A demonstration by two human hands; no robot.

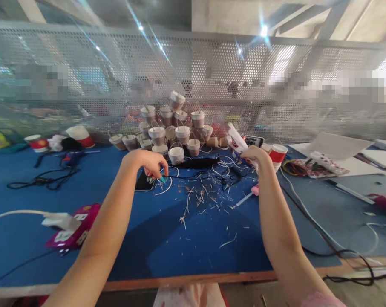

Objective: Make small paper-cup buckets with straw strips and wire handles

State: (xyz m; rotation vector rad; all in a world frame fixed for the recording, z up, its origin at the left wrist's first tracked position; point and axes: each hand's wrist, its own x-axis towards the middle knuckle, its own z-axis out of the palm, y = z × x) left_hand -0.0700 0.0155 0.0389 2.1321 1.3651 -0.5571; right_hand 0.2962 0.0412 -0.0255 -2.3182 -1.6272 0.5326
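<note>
My left hand [148, 163] reaches out over the blue table [167, 243], fingers bent down and pinched on a thin white strip [166, 186] beside a dark phone [145, 181]. My right hand [252, 154] is closed on a glue gun [237, 143] whose white and red body sticks up to the left. A pile of small paper-cup baskets with wire handles [174, 130] stands just beyond both hands. A long black object [199, 162] lies between the hands.
White scraps [199, 200] litter the mat. A pink device [74, 226] lies near left. Black cables [42, 181] run at left, another cable [340, 251] at right. Red cups [277, 153], papers [336, 147] and a perforated metal screen [193, 85] lie behind.
</note>
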